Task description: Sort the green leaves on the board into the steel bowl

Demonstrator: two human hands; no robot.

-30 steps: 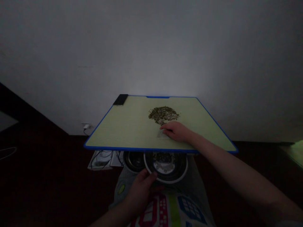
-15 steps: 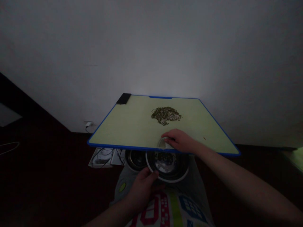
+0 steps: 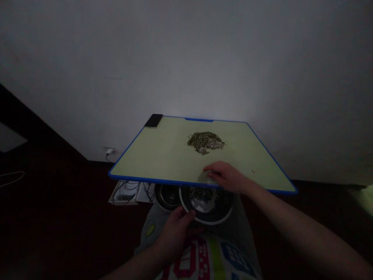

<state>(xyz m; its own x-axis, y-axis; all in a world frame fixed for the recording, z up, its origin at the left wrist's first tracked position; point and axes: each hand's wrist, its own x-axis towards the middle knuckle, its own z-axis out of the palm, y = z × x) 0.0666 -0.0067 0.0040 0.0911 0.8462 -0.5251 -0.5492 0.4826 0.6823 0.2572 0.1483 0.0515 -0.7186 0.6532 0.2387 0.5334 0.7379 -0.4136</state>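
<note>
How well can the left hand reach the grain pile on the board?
Probably well: from the steel bowl's rim, the left hand would cross only the board's near edge to the grain pile.

Your pale green, blue-edged rectangular board (image 3: 151, 161) carries a loose heap of small dark green seeds (image 3: 205, 142) and, at its far left corner, a black smartphone (image 3: 153, 121).
</note>
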